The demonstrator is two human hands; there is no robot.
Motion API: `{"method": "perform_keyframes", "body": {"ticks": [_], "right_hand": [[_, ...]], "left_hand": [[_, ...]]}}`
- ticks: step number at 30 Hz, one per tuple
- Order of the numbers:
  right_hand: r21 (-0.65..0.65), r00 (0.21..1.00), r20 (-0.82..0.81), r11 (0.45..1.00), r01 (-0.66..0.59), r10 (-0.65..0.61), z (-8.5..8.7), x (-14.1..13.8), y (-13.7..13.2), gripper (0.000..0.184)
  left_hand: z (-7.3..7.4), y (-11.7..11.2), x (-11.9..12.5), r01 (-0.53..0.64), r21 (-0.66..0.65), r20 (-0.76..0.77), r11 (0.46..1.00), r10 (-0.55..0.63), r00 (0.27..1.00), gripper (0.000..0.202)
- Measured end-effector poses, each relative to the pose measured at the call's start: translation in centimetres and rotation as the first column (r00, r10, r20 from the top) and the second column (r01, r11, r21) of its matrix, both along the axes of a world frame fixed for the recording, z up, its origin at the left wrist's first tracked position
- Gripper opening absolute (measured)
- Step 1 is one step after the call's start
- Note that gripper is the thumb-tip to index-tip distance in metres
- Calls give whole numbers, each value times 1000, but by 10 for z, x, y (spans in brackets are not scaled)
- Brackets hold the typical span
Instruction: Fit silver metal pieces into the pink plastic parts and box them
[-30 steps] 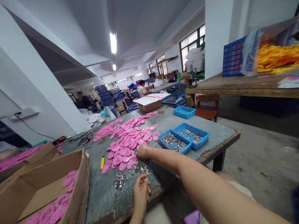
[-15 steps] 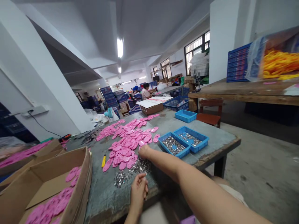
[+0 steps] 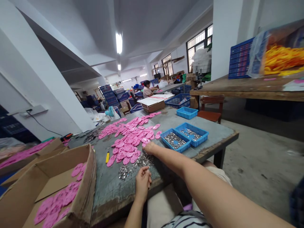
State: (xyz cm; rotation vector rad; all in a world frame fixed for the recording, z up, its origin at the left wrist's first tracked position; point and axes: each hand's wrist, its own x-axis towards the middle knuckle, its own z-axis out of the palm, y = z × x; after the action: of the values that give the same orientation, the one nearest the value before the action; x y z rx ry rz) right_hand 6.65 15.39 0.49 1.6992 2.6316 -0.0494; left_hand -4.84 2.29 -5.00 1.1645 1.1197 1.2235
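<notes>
My right hand [image 3: 148, 148] reaches to the near right edge of a spread heap of flat pink scalloped pieces [image 3: 129, 144], right behind a pile of small shiny metal parts [image 3: 143, 160]. Its fingertips are hidden by the back of the hand, so I cannot see what they hold. Close to the table's front edge, my left hand [image 3: 143, 180] has its fingers curled in, and anything inside them is hidden. A smaller cluster of metal parts [image 3: 124, 172] lies just left of it.
Two blue trays [image 3: 187, 146] of metal parts stand on the right, a third blue tray [image 3: 187, 112] behind. A yellow-handled cutter [image 3: 107, 157] lies left of the heap. An open cardboard box [image 3: 89, 177] with pink pieces is at left. A co-worker [image 3: 147, 90] sits farther back.
The view has shifted slightly, showing more of my lap. My right hand stays by the edge of the pink heap, and my left hand remains curled near the front edge.
</notes>
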Motion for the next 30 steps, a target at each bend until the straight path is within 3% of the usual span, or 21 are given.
{"method": "perform_keyframes", "body": {"ticks": [7,13,20,24,28,30], "right_hand": [[-58,996,35,995,82,-80,4,-4,-14,33],[-93,997,13,992,81,-80,8,10,-16,32],[-62,965,-249,995,73,-87,3,29,-23,35],[-49,851,-505,989,136,-142,-6,44,-38,42],[-107,650,-730,974,199,-213,-20,53,-62,40],[-173,517,-825,973,151,-227,-28,51,-79,37]], "left_hand": [[-5,5,7,14,-3,38,1000,-14,999,51],[-15,8,7,12,-31,43,999,-10,999,55],[-39,16,-4,49,-37,47,998,-47,998,55],[-39,13,-7,55,-61,39,997,-52,998,59],[-28,6,-4,34,-87,96,996,-26,995,64],[-23,2,1,18,-107,168,994,0,986,66]]}}
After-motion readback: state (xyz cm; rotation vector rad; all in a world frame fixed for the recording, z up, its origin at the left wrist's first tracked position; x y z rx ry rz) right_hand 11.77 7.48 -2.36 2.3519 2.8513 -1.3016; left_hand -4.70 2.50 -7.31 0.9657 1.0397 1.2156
